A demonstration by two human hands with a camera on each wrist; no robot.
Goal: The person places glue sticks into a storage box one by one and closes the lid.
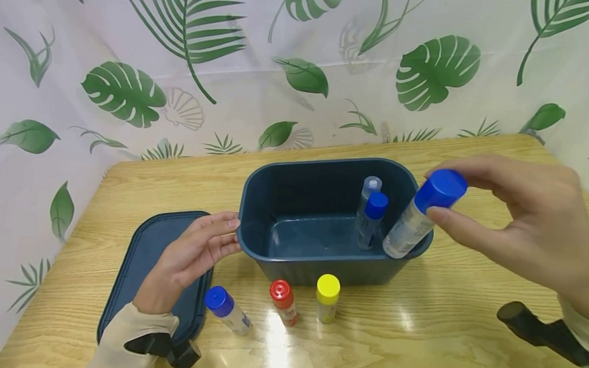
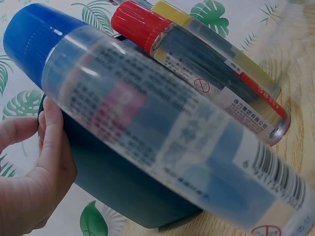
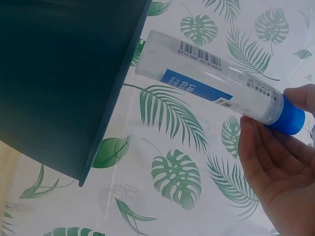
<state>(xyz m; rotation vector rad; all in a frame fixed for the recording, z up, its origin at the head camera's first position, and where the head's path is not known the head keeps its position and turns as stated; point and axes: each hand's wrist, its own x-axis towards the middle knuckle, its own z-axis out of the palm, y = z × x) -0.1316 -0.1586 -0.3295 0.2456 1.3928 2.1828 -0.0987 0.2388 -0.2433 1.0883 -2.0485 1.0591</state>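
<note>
Nearest me on the table (image 1: 441, 336), three bottles lie in a row: one with a blue cap (image 1: 228, 310), one red (image 1: 284, 301), one yellow (image 1: 327, 297). My left hand (image 1: 191, 256) rests with relaxed fingers against the side of the dark bin (image 1: 320, 269), over its lid (image 1: 146, 254). My right hand (image 1: 532, 230) pinches a blue-capped bottle (image 1: 423, 216) by its cap, tilted over the bin's right rim. Two more bottles (image 1: 370, 218) stand inside.
</note>
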